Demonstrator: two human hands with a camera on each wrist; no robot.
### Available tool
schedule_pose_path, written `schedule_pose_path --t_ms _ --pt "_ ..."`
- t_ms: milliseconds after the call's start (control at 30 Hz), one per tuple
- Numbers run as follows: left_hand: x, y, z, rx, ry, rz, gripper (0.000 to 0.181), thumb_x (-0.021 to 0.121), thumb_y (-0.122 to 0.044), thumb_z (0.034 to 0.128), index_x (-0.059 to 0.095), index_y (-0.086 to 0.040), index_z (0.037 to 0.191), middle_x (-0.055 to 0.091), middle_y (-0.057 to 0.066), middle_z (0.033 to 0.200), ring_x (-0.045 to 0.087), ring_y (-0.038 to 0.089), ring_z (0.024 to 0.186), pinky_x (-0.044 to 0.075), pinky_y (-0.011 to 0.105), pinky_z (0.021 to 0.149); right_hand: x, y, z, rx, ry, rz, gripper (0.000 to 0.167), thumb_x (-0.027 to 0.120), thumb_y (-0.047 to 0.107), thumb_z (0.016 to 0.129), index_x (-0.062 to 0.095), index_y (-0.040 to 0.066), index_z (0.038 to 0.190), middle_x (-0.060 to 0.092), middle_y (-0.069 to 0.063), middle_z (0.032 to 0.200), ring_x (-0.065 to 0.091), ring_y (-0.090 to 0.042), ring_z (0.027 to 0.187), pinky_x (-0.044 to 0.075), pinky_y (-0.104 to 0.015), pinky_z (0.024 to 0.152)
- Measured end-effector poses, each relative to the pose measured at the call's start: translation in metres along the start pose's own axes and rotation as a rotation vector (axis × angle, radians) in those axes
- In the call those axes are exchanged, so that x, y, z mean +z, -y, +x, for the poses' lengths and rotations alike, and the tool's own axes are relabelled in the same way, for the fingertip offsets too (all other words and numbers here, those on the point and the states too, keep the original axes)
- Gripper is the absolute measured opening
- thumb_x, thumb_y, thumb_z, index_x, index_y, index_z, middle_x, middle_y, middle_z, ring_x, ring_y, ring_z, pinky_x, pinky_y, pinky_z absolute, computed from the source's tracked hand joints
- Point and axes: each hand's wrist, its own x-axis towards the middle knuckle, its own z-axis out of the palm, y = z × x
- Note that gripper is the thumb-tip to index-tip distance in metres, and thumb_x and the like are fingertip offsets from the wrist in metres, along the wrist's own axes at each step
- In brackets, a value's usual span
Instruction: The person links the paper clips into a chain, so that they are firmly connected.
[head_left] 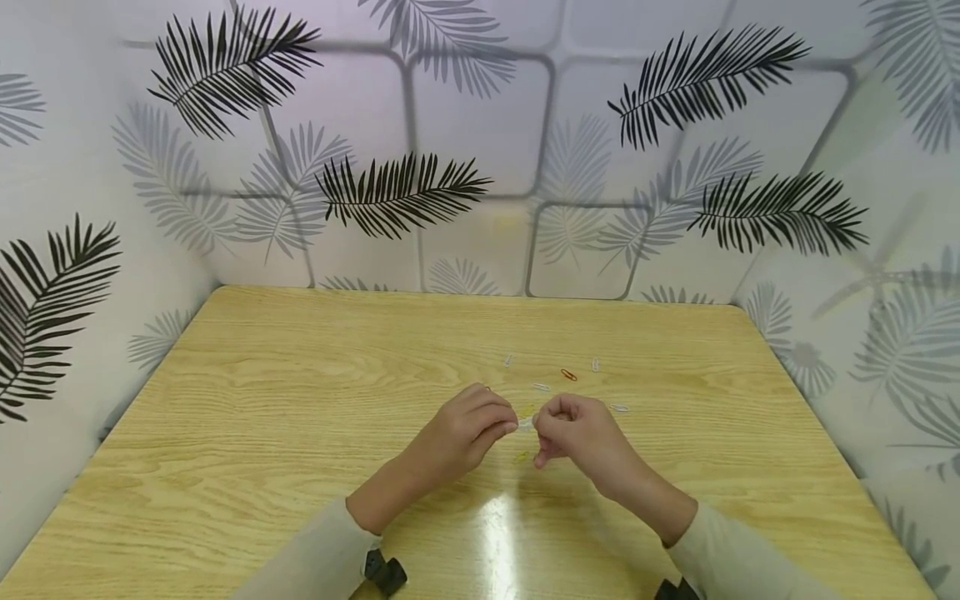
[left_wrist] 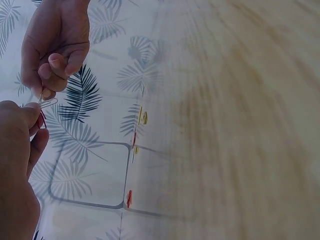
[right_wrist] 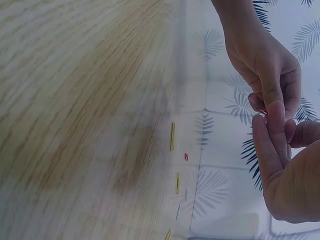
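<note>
My left hand [head_left: 474, 427] and right hand [head_left: 585, 435] meet just above the table, fingertips almost touching. Between them is a white paper clip [left_wrist: 49, 103], which both hands pinch at the fingertips. A red paper clip [left_wrist: 43, 119] shows under the left fingers in the left wrist view, close to the white one; whether the two are linked I cannot tell. In the right wrist view the right fingers cover most of the clip. A yellow paper clip [head_left: 522, 457] lies below the hands, and another yellow clip [head_left: 527, 411] lies just beyond them.
Loose clips are scattered past the hands: an orange-red clip [head_left: 568, 375], a white clip [head_left: 596, 365], a pale clip [head_left: 542, 387] and one more white clip [head_left: 619, 408] by the right hand. The wooden table [head_left: 262, 400] ends at a leaf-patterned wall covering [head_left: 480, 125].
</note>
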Motion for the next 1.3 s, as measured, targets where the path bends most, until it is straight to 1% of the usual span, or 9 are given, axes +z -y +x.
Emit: schedule_pose_path --t_ms 100,233,433,533,733,933,1133,1200,1300 --pt "0.001 0.000 -0.002 -0.056 0.008 -0.031 0.005 0.068 -0.005 0.0949 0.069 -0.009 0.098 0.068 0.000 0.094 0.057 0.012 0.086 0.047 0.019 0.075 0.003 -0.001 -0.002 -0.054 -0.059 -0.148 0.015 0.059 0.016 0.100 0.062 0.002 0.094 0.065 -0.007 0.071 0.069 -0.026 0.067 0.052 -0.027 0.059" --pt "0.002 0.000 -0.004 -0.145 0.016 -0.081 0.004 0.064 -0.010 0.0988 0.067 -0.010 0.097 0.068 -0.002 0.092 0.053 0.010 0.083 0.045 0.018 0.072 0.007 -0.002 -0.004 -0.146 -0.118 -0.315 0.011 0.059 0.014 0.100 0.064 0.008 0.093 0.066 -0.002 0.069 0.068 -0.028 0.065 0.033 -0.024 0.046" --pt "0.001 -0.004 -0.002 -0.243 0.023 -0.142 0.007 0.063 -0.014 0.1003 0.067 -0.010 0.096 0.066 -0.002 0.090 0.050 0.009 0.080 0.044 0.021 0.070 0.010 -0.008 -0.004 -0.325 -0.138 -0.448 0.009 0.060 0.006 0.098 0.063 0.010 0.090 0.063 0.005 0.069 0.064 -0.012 0.058 0.033 -0.020 0.042" --pt "-0.001 -0.005 0.001 -0.292 0.024 -0.156 0.008 0.062 -0.015 0.1007 0.068 -0.011 0.096 0.066 -0.003 0.092 0.050 0.009 0.081 0.045 0.022 0.070 0.009 -0.010 -0.005 -0.347 -0.135 -0.444 0.008 0.060 0.006 0.099 0.063 0.008 0.091 0.063 0.004 0.069 0.064 -0.012 0.058 0.033 -0.020 0.042" --pt "-0.006 -0.005 0.004 -0.394 0.031 -0.190 0.009 0.062 -0.014 0.1005 0.069 -0.009 0.097 0.065 -0.003 0.093 0.051 0.009 0.082 0.048 0.029 0.071 0.005 -0.009 -0.005 -0.240 -0.143 -0.347 0.009 0.060 0.013 0.101 0.064 0.009 0.094 0.065 0.001 0.072 0.069 -0.028 0.067 0.034 -0.022 0.047" --pt "-0.008 -0.006 0.003 -0.422 0.013 -0.200 0.010 0.062 -0.016 0.1008 0.069 -0.010 0.098 0.065 -0.002 0.094 0.052 0.010 0.084 0.048 0.025 0.073 0.002 -0.009 -0.003 -0.186 -0.127 -0.279 0.013 0.060 0.019 0.102 0.064 0.008 0.096 0.066 -0.004 0.075 0.070 -0.033 0.070 0.037 -0.025 0.049" --pt "-0.010 -0.006 0.003 -0.441 -0.019 -0.230 0.008 0.063 -0.015 0.0997 0.069 -0.009 0.099 0.066 0.000 0.094 0.054 0.011 0.084 0.049 0.025 0.074 -0.002 -0.007 -0.003 -0.165 -0.118 -0.214 0.020 0.061 0.026 0.102 0.065 0.006 0.098 0.067 -0.008 0.080 0.071 -0.029 0.074 0.053 -0.035 0.071" --pt "-0.010 -0.005 0.003 -0.468 -0.020 -0.251 0.006 0.065 -0.014 0.0989 0.069 -0.010 0.099 0.065 0.000 0.094 0.054 0.010 0.084 0.049 0.025 0.074 -0.004 -0.006 -0.004 -0.167 -0.114 -0.203 0.023 0.061 0.029 0.102 0.065 0.006 0.100 0.068 -0.008 0.081 0.071 -0.026 0.075 0.055 -0.040 0.078" --pt "-0.010 -0.004 0.002 -0.510 -0.012 -0.284 0.005 0.065 -0.013 0.0987 0.069 -0.010 0.101 0.064 -0.001 0.094 0.052 0.010 0.083 0.048 0.024 0.074 -0.007 -0.006 -0.004 -0.177 -0.104 -0.187 0.025 0.061 0.031 0.102 0.066 0.007 0.101 0.069 -0.009 0.082 0.072 -0.025 0.076 0.056 -0.042 0.081"
